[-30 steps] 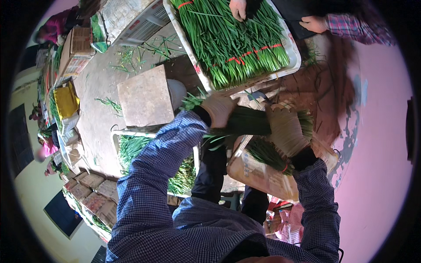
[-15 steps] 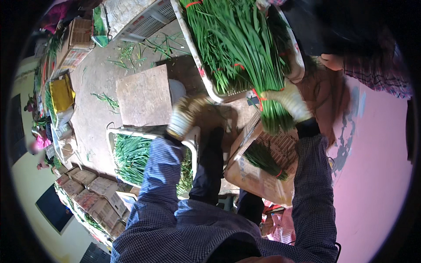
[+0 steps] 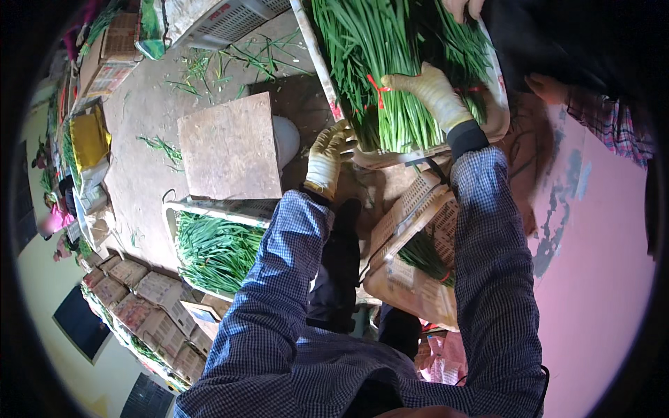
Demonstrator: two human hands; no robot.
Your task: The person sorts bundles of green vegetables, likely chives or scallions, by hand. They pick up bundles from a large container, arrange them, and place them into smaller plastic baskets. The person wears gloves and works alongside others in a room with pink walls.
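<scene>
A bundle of garlic chives [image 3: 404,118], tied with a red band, lies in the large white crate [image 3: 496,115] with its pale stem ends toward me. Over the stems beside the band is my right hand [image 3: 435,94] in a pale work glove, thumb stretched left, still gripping the bundle; some of its fingers are hidden. Other green bundles lie around it in that crate. My left hand [image 3: 326,159], gloved too, is at the crate's near left corner, fingers apart and slightly bent, holding nothing. Whether it touches the rim I cannot tell.
A second crate [image 3: 174,209] of chives stands at left, near a wooden board [image 3: 230,150]. A tilted crate [image 3: 390,279] below my right forearm holds a small tied bundle [image 3: 426,258]. Another person's hand [image 3: 547,89] is at right. A pink wall [image 3: 592,258] bounds that side.
My right hand has moved away from me with the bundle, which now lies inside the large crate. My left hand has shifted right and forward to the crate's corner.
</scene>
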